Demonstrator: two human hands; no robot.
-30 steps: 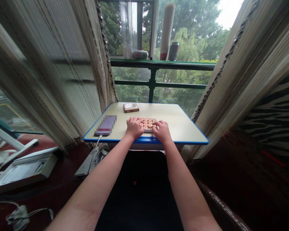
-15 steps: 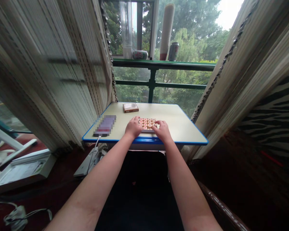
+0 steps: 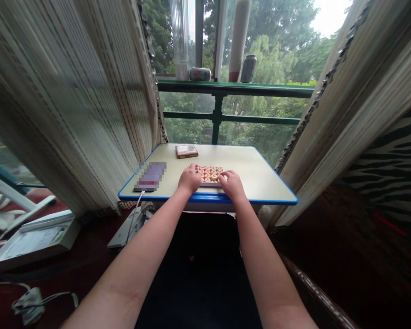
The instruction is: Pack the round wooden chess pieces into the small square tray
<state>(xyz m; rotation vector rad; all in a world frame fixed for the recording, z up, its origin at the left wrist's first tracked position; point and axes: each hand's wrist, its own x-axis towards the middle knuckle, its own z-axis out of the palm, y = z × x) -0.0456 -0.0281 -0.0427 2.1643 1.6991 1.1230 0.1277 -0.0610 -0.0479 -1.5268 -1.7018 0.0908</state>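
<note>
A shallow box point(image 3: 210, 184) of round wooden Chinese chess pieces point(image 3: 211, 173) sits near the front edge of the table. The pieces lie in rows, marked with characters, several of them red. My left hand point(image 3: 189, 179) is closed around the box's left side, its fingers curled at the far left corner. On the opposite side, my right hand point(image 3: 233, 185) grips the right edge, thumb and forefinger bent over the end pieces. The fingertips of both hands are partly hidden.
A flat brown box point(image 3: 187, 151) lies farther back on the pale, blue-edged table point(image 3: 253, 169). At the left is a blurred-out phone-like device point(image 3: 150, 176) with a white cable point(image 3: 137, 208). Cans point(image 3: 249, 68) and stacked cups point(image 3: 239, 41) stand by the window; curtains hang both sides.
The camera view has shifted slightly. Both hands stay at the sides of the box, with the right fingers changing their bend a little. The pieces look unchanged.
</note>
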